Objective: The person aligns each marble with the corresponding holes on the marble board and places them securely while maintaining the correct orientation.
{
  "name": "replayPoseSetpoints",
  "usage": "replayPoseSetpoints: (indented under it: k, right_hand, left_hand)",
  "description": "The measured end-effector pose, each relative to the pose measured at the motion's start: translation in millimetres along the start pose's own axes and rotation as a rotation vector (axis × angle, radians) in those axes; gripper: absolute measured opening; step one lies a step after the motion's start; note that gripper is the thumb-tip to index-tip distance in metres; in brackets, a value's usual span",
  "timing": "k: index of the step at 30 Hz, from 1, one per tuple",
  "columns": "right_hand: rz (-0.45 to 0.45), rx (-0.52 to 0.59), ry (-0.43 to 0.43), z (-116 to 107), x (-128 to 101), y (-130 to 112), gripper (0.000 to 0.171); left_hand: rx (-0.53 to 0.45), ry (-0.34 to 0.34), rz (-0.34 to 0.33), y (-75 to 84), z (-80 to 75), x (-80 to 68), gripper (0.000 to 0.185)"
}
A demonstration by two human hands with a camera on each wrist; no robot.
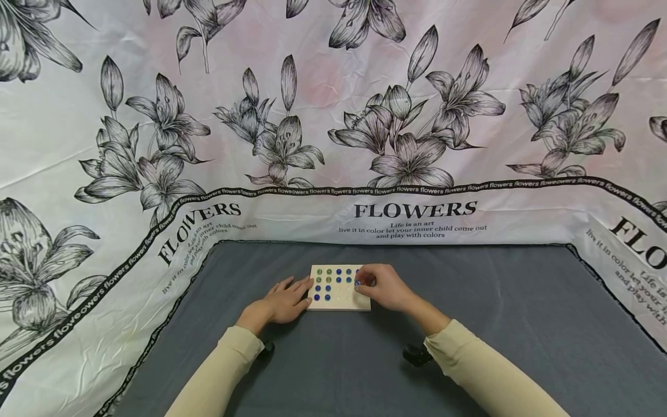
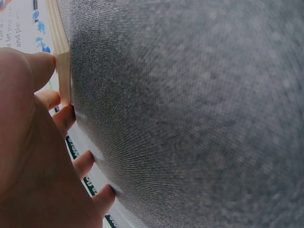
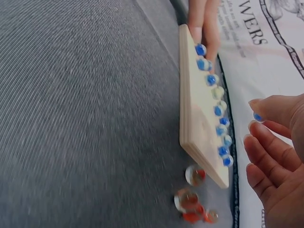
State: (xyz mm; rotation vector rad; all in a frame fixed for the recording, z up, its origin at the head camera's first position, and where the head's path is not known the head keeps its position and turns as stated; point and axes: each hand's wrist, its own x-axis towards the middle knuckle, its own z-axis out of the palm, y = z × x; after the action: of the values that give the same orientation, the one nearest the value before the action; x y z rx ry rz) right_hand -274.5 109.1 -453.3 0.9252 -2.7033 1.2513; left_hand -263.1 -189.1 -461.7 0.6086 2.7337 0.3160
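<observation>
A pale wooden board (image 1: pixel 346 305) with rows of shallow holes lies on the grey cloth. Green marbles (image 1: pixel 319 271) sit at its far left, and blue marbles (image 1: pixel 317 297) fill the near left and the far middle and right. My left hand (image 1: pixel 283 301) rests beside the board's left edge, fingers spread, with the thumb against its side. Over the board's right part, my right hand (image 1: pixel 387 286) pinches a blue marble (image 3: pixel 257 116) between thumb and index finger. That hand hides some of the holes on the right in the head view.
Several clear marbles with red-orange colour (image 3: pixel 186 199) lie by the board's right end. Grey cloth (image 1: pixel 333 359) covers the table. A white flower-printed curtain (image 1: pixel 302 214) stands behind and along the sides. Black wrist devices (image 1: pixel 417 355) sit under the cuffs.
</observation>
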Motion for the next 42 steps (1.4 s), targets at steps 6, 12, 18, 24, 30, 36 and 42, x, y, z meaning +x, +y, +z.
replayPoseSetpoints:
  k: [6,12,18,24,30,36,42]
  right_hand:
    - [0.028,0.008,-0.002,15,10,-3,0.011]
    - [0.092,0.023,0.027,32,18,-6,0.006]
    - [0.138,0.018,0.055,46,23,-11,0.004]
    - [0.148,-0.033,0.076,52,24,-12,0.004]
    - [0.176,-0.075,0.095,56,27,-12,0.005]
    - [0.206,-0.112,0.112,60,28,-9,0.005]
    - [0.219,-0.12,0.119,62,30,-8,0.005]
  left_hand:
    - [0.004,-0.004,0.0,0.4,0.2,-0.4,0.057]
    - [0.004,-0.009,-0.007,-0.3,0.0,-0.6,0.058]
    - [0.003,0.002,-0.01,-0.4,0.0,-0.7,0.057]
    - [0.001,-0.009,-0.007,0.5,-0.6,-0.4,0.057]
    - [0.0,-0.006,-0.01,1.1,-1.8,-0.1,0.057]
    - [0.005,-0.015,-0.011,1.0,-0.7,-0.4,0.057]
    - [0.004,-0.013,-0.012,1.4,-0.4,-0.5,0.057]
